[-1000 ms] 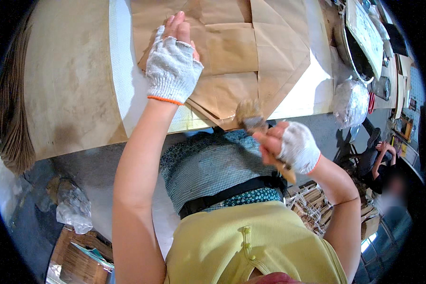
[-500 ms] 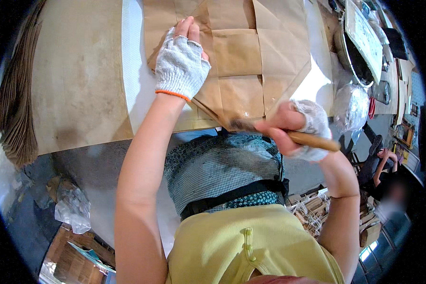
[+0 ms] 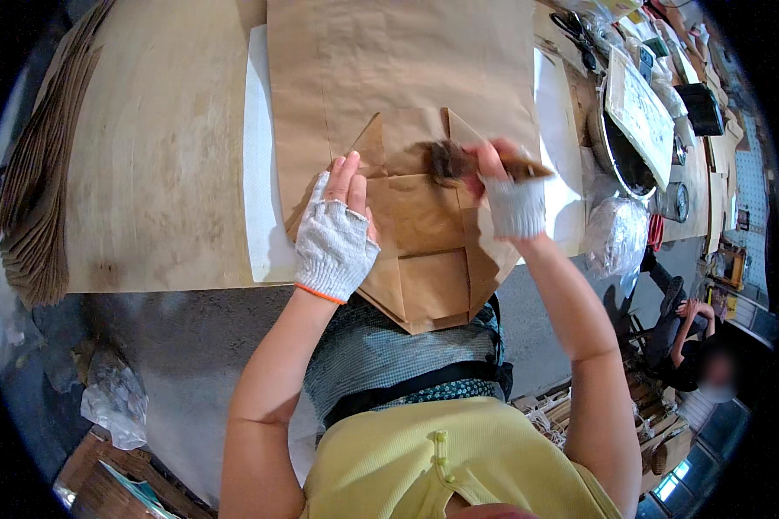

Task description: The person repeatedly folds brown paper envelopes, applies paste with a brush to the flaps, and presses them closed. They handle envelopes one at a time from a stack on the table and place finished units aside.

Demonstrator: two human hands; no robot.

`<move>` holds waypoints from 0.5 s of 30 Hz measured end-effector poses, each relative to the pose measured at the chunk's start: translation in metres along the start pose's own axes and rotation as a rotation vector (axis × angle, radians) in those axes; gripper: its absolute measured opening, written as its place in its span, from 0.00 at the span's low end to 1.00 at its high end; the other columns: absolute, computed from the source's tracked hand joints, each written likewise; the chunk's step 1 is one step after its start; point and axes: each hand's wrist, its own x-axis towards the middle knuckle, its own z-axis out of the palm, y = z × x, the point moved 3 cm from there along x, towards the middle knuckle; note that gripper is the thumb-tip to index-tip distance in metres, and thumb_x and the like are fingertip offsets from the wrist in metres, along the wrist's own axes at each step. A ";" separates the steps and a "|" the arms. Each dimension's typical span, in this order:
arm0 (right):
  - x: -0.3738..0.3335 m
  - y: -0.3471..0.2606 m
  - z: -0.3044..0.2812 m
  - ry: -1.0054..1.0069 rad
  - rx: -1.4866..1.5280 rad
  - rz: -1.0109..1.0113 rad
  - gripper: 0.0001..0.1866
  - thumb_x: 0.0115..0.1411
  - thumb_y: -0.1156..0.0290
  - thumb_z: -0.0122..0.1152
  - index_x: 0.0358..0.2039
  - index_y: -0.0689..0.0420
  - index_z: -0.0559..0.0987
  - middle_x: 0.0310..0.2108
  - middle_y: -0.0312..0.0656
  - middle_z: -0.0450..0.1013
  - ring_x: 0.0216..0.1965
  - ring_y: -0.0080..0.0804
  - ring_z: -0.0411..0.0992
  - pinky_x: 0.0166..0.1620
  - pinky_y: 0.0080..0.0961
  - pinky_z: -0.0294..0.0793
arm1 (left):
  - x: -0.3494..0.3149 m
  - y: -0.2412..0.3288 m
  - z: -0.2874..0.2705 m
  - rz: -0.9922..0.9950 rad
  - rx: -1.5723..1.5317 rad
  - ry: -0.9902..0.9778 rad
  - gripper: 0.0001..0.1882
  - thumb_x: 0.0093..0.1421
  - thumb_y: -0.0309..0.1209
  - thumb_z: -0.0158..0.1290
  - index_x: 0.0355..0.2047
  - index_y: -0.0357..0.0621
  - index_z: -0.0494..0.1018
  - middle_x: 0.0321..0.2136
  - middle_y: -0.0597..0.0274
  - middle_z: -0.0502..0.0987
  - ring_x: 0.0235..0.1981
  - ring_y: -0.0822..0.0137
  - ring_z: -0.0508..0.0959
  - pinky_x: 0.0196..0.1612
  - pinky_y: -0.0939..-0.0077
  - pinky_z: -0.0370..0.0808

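Brown folded paper sheet (image 3: 426,216) across pale wooden table (image 3: 156,173), near end overhanging. Left white-gloved hand (image 3: 337,238): fingers extended, resting on sheet's left side. Right white-gloved hand (image 3: 515,195): clamped on dark-bristled brush (image 3: 446,163) over sheet's folds.

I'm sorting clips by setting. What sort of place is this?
Likely a workshop: folded brown paper on a table, a brush in the right hand, and a thick paper stack at left.
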 end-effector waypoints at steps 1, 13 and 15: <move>0.013 -0.005 0.005 -0.031 0.013 -0.097 0.19 0.64 0.54 0.53 0.33 0.58 0.79 0.19 0.36 0.72 0.16 0.21 0.68 0.18 0.19 0.65 | -0.002 0.000 0.000 -0.001 -0.018 0.026 0.31 0.52 0.21 0.51 0.57 0.34 0.58 0.62 0.50 0.58 0.63 0.49 0.60 0.64 0.58 0.60; 0.023 -0.028 0.050 -0.491 -0.329 -0.797 0.05 0.48 0.71 0.61 0.24 0.50 0.73 0.18 0.38 0.69 0.23 0.37 0.71 0.26 0.30 0.68 | 0.006 0.003 -0.005 -0.041 -0.044 0.040 0.30 0.49 0.24 0.51 0.55 0.32 0.60 0.58 0.50 0.62 0.58 0.47 0.66 0.60 0.59 0.66; 0.029 -0.011 0.042 -0.313 -0.773 -1.096 0.14 0.51 0.65 0.62 0.40 0.47 0.76 0.30 0.36 0.73 0.35 0.39 0.72 0.37 0.33 0.73 | 0.008 0.006 -0.012 -0.202 -0.315 0.054 0.31 0.49 0.24 0.50 0.56 0.34 0.61 0.56 0.49 0.65 0.55 0.46 0.68 0.59 0.58 0.66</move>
